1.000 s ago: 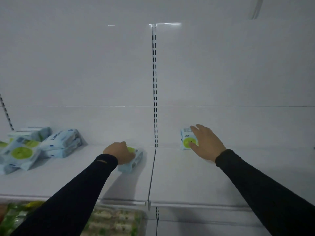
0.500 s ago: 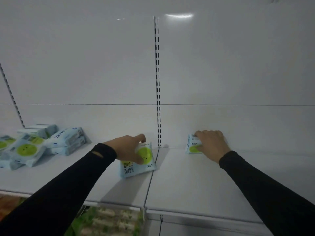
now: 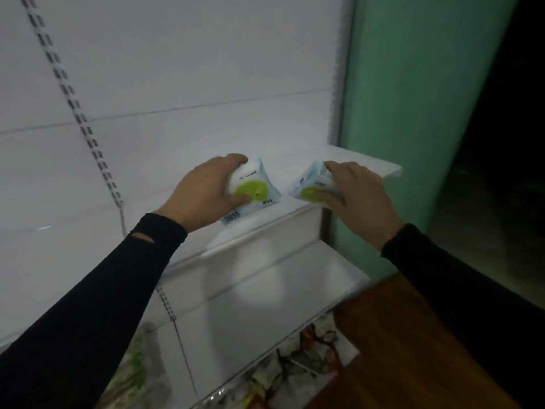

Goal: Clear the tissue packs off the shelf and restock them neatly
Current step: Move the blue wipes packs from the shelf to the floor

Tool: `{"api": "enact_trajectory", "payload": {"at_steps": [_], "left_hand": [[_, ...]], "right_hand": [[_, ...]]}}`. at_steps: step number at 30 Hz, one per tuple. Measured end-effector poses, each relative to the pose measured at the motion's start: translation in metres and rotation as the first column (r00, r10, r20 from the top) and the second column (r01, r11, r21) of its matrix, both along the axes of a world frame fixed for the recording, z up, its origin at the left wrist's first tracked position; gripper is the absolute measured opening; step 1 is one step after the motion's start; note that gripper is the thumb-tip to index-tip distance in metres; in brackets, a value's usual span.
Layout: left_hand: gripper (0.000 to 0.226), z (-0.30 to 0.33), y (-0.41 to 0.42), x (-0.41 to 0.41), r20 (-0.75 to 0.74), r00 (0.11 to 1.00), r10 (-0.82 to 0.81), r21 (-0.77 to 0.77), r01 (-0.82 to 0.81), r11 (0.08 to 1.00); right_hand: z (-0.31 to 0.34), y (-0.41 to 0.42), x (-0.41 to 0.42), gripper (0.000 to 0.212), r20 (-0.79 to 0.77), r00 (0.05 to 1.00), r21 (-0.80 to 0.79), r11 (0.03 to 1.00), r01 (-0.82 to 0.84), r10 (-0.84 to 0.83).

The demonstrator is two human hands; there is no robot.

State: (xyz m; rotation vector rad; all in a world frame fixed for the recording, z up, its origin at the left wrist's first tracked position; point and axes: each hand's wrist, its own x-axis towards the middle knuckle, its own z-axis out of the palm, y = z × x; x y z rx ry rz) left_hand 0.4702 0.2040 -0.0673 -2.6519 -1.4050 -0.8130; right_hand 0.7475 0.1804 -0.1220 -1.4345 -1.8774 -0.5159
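Left hand (image 3: 203,196) curled round one tissue pack (image 3: 253,190), right hand (image 3: 354,196) pinching another pack (image 3: 309,187), both lifted over the shelf's (image 3: 368,166) right end, likely for tidy restocking.

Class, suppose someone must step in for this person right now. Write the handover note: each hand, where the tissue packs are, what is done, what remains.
Left hand: grips one tissue pack, tilted, over the white shelf.
Right hand: pinches a second pack, also tilted, beside the first; the two are apart.
Done: both packs are in hand at the shelf's right end, by the green wall.
Left: whether they are going onto or coming off the shelf is unclear. No other packs are in view. Neat stocking is still to do.
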Motion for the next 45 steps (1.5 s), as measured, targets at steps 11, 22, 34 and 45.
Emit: {"api": "enact_trajectory", "payload": {"at_steps": [11, 22, 34, 45], "left_hand": [[0.070, -0.114, -0.106, 0.310, -0.166, 0.828, -0.536, -0.254, 0.489, 0.834], [0.056, -0.299, -0.244, 0.647, -0.270, 0.564, -0.780, -0.531, 0.589, 0.609], [0.056, -0.658, -0.292, 0.773, -0.376, 0.289, -0.880, -0.767, 0.437, 0.471], [0.053, -1.065, -0.291, 0.749, -0.392, 0.092, -0.915, -0.757, 0.533, 0.378]], "right_hand": [[-0.107, -0.262, 0.262, 0.053, -0.012, 0.820, -0.294, 0.786, 0.544, -0.572], [-0.287, -0.467, 0.499, 0.052, -0.078, 0.617, -0.597, 0.532, 0.600, -0.783], [-0.616, -0.512, 0.560, 0.051, -0.039, 0.455, -0.886, 0.241, 0.396, -0.890], [-1.029, -0.502, 0.494, 0.055, -0.044, 0.530, -0.936, 0.221, 0.275, -0.847]]}}
